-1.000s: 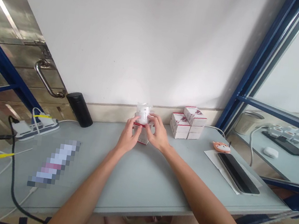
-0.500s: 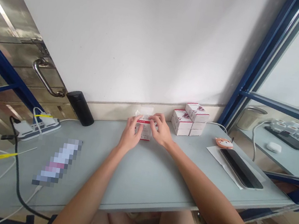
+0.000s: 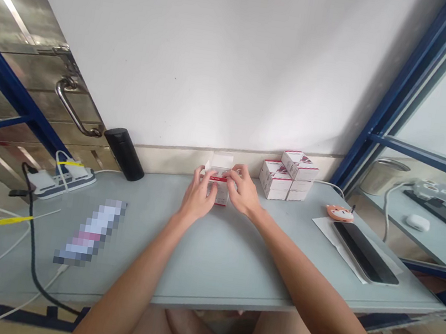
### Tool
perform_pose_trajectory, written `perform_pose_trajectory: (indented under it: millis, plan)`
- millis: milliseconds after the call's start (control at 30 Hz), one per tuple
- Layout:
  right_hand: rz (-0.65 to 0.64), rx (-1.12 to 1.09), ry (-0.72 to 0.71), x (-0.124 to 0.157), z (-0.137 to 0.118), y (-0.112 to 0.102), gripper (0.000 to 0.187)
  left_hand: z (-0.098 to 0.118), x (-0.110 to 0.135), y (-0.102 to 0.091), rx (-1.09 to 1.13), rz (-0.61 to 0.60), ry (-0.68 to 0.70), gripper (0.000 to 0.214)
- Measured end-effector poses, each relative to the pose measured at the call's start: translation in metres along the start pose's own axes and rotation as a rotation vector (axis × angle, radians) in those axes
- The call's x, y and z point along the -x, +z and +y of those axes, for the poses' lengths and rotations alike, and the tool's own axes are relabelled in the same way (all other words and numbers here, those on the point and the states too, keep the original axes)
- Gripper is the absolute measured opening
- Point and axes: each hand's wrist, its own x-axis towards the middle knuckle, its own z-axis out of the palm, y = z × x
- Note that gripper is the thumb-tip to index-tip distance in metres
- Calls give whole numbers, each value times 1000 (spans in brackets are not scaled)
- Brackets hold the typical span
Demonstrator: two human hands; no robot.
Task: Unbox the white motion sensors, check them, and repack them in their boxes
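Note:
A small white cardboard box (image 3: 222, 195) with red edging stands upright on the table, near the wall. Its top is open, and a white flap (image 3: 222, 161) sticks up at the back. My left hand (image 3: 199, 192) grips the box's left side, with the thumb on the front face and the fingers by the top edge. My right hand (image 3: 242, 189) has its bent fingers at the top right edge and side of the same box. What lies inside the box is hidden by my fingers.
Several similar boxes (image 3: 288, 178) are stacked at the right by the wall. A black cylinder (image 3: 124, 154), a power strip (image 3: 65, 183) and a blurred-out item (image 3: 91, 232) with cables are on the left. A phone (image 3: 365, 253) on paper and an orange-white item (image 3: 339, 213) lie right.
The view has shifted slightly. The box's back flap now stands up more plainly, and a small side flap shows at the left. Both hands stay at the box, their fingers slightly moved along its top.

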Motion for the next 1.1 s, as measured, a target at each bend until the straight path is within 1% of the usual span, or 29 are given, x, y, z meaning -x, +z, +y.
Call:
perform_pose_trajectory:
  millis: [67, 133, 200, 267, 333, 400, 433, 467, 500, 600, 667, 767, 833, 900, 933, 1000, 1067, 1100]
  plan:
    - [-5, -10, 6, 1, 0, -1, 34, 0, 0, 1, -22, -23, -23, 28]
    - [6, -42, 18, 2, 0, -1, 35, -1, -1, 1, 2, -32, -26, 24]
    - [35, -97, 22, 3, 0, 0, 40, -1, -1, 1, 49, -21, -14, 22]
    - [89, -173, 9, 4, 1, 3, 44, -2, -1, 1, 104, 8, -11, 24]
    - [172, -254, 4, 4, 1, 7, 46, -3, 0, 2, 178, 33, -31, 39]
    - [255, -318, 32, 4, 3, 12, 48, -4, 1, 4, 273, 54, -69, 64]
    - [278, -332, 57, 4, 4, 14, 47, -4, 1, 6, 313, 63, -87, 74]
    - [287, -334, 87, 3, 5, 15, 44, -5, 1, 7, 334, 68, -97, 76]
    - [287, -329, 119, 3, 6, 16, 41, -5, 1, 9, 333, 71, -94, 71]
    - [258, -306, 193, 3, 12, 17, 40, -6, 0, 11, 256, 72, -37, 37]
    - [230, -313, 197, 3, 14, 17, 44, -6, -1, 10, 222, 72, 3, 27]
    - [205, -351, 195, 3, 12, 16, 48, -4, -1, 7, 208, 57, 28, 23]
    - [243, -375, 208, 4, 10, 14, 54, -3, 0, 6, 204, 41, 41, 20]
    - [286, -371, 180, 5, 6, 12, 58, -1, 0, 7, 212, 24, 63, 19]
    - [290, -350, 143, 5, 5, 11, 55, 0, 0, 7, 218, 17, 79, 19]
    - [248, -282, 50, 5, 2, 8, 44, 1, 1, 9, 229, 11, 111, 20]
    - [198, -228, 1, 4, 0, 7, 43, 3, 1, 11, 236, 18, 129, 21]
    - [188, -223, 7, 3, 0, 7, 45, 3, 1, 11, 239, 19, 129, 22]
